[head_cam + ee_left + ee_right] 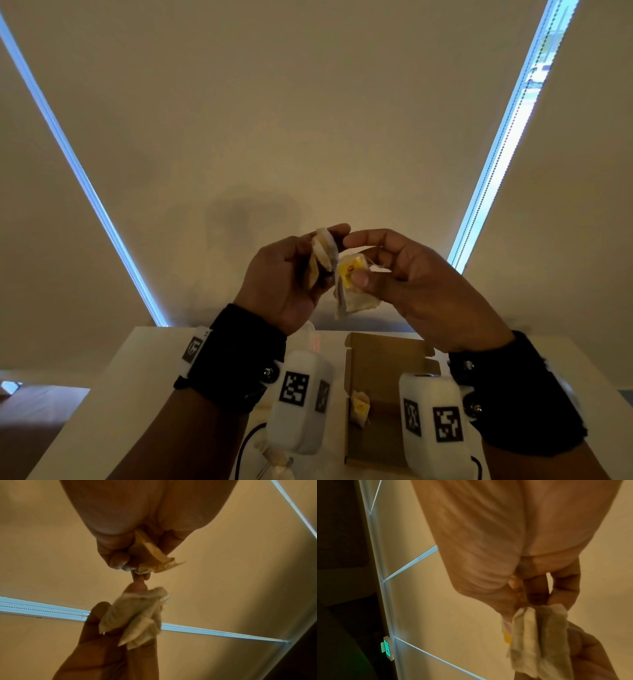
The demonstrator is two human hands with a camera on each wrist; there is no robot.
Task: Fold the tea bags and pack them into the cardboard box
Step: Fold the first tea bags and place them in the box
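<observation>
Both hands are raised above the table, fingertips almost touching. My left hand grips a folded pale tea bag between thumb and fingers; the left wrist view shows that bag tucked in the fingers. My right hand pinches a second tea bag at its yellow tag, and the bag hangs crumpled below the thumb. The open cardboard box lies on the table under the hands, with one tagged tea bag inside at its left wall.
The white table holds the box near its middle. More tea bags and a black cable lie at the near edge, under my left wrist. Drawn window blinds fill the background. A green exit sign glows far off.
</observation>
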